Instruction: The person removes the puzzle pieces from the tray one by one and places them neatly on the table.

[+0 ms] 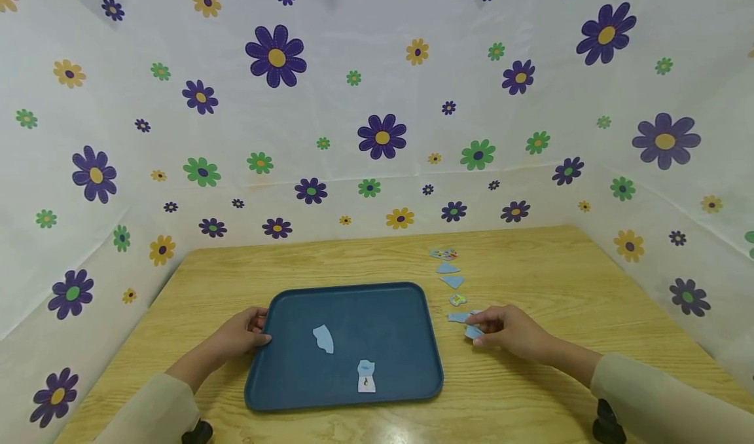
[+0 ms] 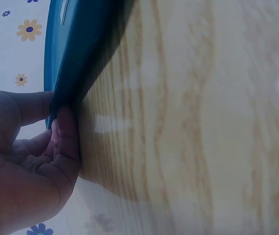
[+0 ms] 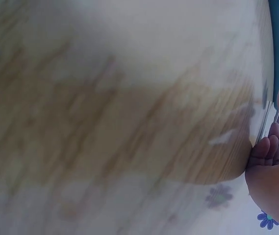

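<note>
My left hand (image 1: 238, 333) grips the left rim of a dark blue tray (image 1: 377, 319); in the left wrist view the thumb lies over the rim and the fingers curl beneath it. To the right of the tray, my right hand (image 1: 509, 329) pinches a flat light blue puzzle piece (image 1: 473, 332) between thumb and fingers, low over the table. Another light blue piece (image 1: 457, 317) lies at its fingertips, partly covered by them. Inside the tray are a curved pale blue piece (image 1: 323, 339) and, nearer the front, a blue-and-white piece (image 1: 366, 376) with a small penguin-like picture.
A column of flat pieces runs back from the right hand: a yellow-marked one (image 1: 457, 299), two light blue ones (image 1: 452, 281) and a multicoloured one (image 1: 444, 254). All rest on the wooden table (image 1: 530, 267). A flower-printed white sheet (image 1: 330, 103) encloses the back and sides.
</note>
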Tool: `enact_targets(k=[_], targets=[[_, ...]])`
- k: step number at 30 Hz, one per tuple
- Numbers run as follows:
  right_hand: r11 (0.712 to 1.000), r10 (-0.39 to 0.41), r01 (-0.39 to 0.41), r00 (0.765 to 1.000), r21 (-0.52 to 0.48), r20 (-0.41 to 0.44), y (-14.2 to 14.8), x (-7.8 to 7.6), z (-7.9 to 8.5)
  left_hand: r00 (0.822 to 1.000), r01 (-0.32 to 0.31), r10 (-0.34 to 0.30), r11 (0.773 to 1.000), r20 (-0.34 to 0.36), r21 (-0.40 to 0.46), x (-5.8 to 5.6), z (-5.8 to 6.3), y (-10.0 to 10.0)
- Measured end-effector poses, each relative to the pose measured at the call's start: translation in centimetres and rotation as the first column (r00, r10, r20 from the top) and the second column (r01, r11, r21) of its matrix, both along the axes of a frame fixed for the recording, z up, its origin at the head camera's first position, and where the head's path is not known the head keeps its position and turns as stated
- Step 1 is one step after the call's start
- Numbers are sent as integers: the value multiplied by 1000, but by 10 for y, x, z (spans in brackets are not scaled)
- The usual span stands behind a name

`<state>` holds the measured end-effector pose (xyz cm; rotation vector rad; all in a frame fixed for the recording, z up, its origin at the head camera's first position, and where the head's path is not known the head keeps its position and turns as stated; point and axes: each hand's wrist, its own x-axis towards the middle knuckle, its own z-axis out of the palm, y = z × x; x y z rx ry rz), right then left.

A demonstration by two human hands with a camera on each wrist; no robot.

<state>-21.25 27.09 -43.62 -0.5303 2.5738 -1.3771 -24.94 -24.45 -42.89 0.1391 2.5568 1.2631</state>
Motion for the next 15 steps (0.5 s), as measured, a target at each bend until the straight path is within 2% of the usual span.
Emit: enact_targets(k=[15], targets=[[999, 24, -23, 999, 24, -43, -2, 2, -3, 1000, -4, 4, 1000, -8, -4, -1, -3, -1]])
